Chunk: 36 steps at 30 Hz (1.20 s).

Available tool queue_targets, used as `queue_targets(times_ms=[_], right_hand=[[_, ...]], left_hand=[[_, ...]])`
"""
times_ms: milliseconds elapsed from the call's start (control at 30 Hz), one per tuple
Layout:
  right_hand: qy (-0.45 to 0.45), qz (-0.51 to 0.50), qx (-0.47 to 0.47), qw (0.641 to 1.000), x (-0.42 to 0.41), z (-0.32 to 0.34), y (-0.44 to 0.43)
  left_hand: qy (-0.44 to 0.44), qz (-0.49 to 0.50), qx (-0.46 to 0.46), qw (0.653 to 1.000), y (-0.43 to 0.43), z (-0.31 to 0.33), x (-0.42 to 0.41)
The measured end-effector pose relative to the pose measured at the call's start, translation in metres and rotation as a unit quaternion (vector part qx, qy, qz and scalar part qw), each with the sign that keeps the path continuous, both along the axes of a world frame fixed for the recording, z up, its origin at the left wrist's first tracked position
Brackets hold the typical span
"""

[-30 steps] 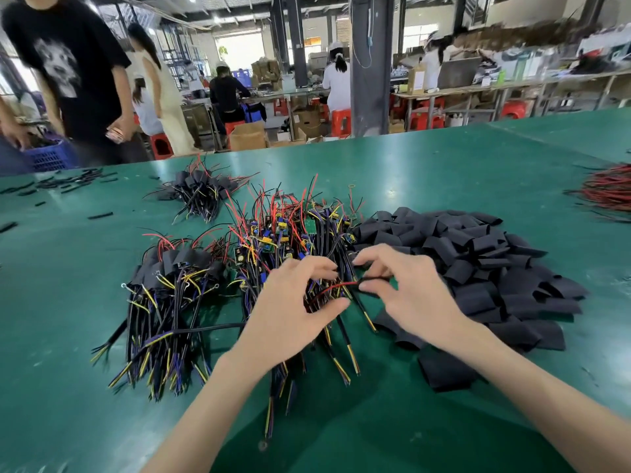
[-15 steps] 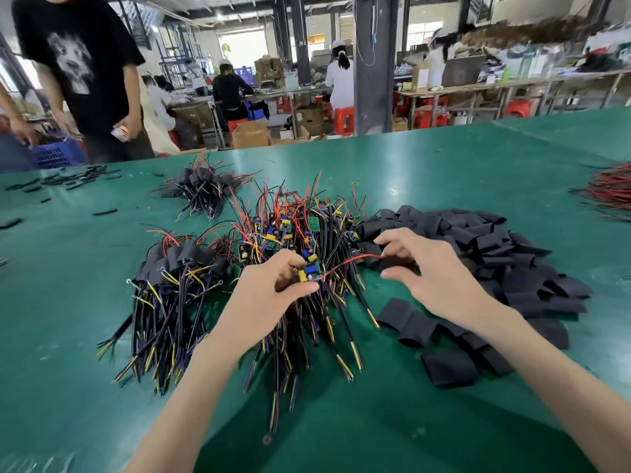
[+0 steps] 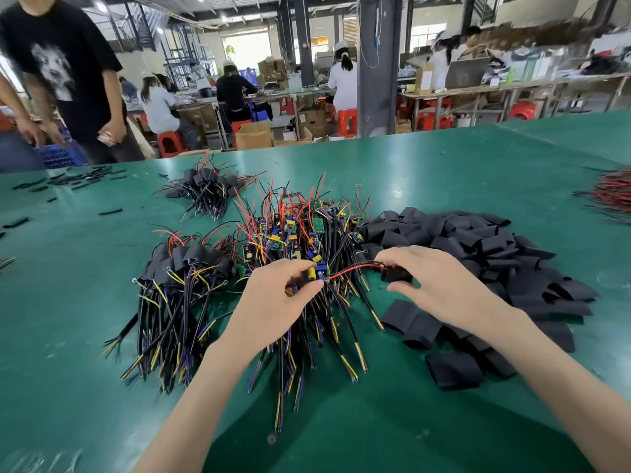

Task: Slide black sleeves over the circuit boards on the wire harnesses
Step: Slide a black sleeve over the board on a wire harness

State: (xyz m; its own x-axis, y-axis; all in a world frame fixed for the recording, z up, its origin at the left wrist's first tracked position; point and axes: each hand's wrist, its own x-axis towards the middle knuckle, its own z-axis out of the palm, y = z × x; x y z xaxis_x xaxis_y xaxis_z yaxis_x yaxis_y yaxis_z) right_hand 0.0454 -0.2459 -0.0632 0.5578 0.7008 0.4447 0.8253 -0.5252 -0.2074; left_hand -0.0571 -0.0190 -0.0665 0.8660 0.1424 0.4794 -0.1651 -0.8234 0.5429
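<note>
- A heap of bare wire harnesses (image 3: 300,233) sits mid-table on the green table (image 3: 444,172); I place everything else from it.
- At the near edge of the heap, the left hand (image 3: 269,305) is curled, its thumb and forefinger pinching one circuit board (image 3: 316,273) with yellow and blue parts on it.
- Just right of the heap's near edge, the right hand (image 3: 444,285) pinches one black sleeve (image 3: 396,275) between the thumb and bent forefinger; the rest of the hand arches loosely above it.
- A red wire (image 3: 355,269) stretches from the held board to that sleeve. I cannot tell whether it is threaded inside.
- The board is bare, apart from the sleeve.
- Touching the heap's right side lies a big pile of loose sleeves (image 3: 478,254).
- Just left of the heap lies a bundle of sleeved harnesses (image 3: 184,268); beyond the heap, to its left, is a smaller bundle (image 3: 205,189).
- Far right of the heap, at the table's edge, lie red wires (image 3: 611,196).
- Far behind and left of the heap stands a person in a black T-shirt (image 3: 68,63).
</note>
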Motion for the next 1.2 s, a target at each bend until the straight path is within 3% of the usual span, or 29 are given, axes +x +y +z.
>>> queue_targets(times_ms=[300, 533, 800, 1033, 1200], right_hand=[[-0.091, 0.018, -0.099, 0.991, -0.001, 0.0, 0.001], [-0.077, -0.024, -0.119, 0.99, 0.004, -0.005, -0.001], [-0.083, 0.006, -0.106, 0.991, 0.004, -0.006, 0.001], [0.078, 0.076, 0.129, 0.986, -0.006, 0.005, 0.004], [0.109, 0.072, 0.183, 0.974, -0.015, 0.007, 0.007]], left_hand=[[-0.074, 0.032, -0.051, 0.995, -0.003, 0.004, -0.002], [-0.06, 0.012, -0.062, 0.996, -0.003, 0.004, -0.003], [-0.078, 0.04, -0.071, 0.994, -0.003, 0.005, -0.002], [-0.057, 0.022, -0.068, 0.996, -0.004, 0.006, -0.004], [-0.043, -0.014, -0.046, 0.998, -0.008, 0.005, -0.005]])
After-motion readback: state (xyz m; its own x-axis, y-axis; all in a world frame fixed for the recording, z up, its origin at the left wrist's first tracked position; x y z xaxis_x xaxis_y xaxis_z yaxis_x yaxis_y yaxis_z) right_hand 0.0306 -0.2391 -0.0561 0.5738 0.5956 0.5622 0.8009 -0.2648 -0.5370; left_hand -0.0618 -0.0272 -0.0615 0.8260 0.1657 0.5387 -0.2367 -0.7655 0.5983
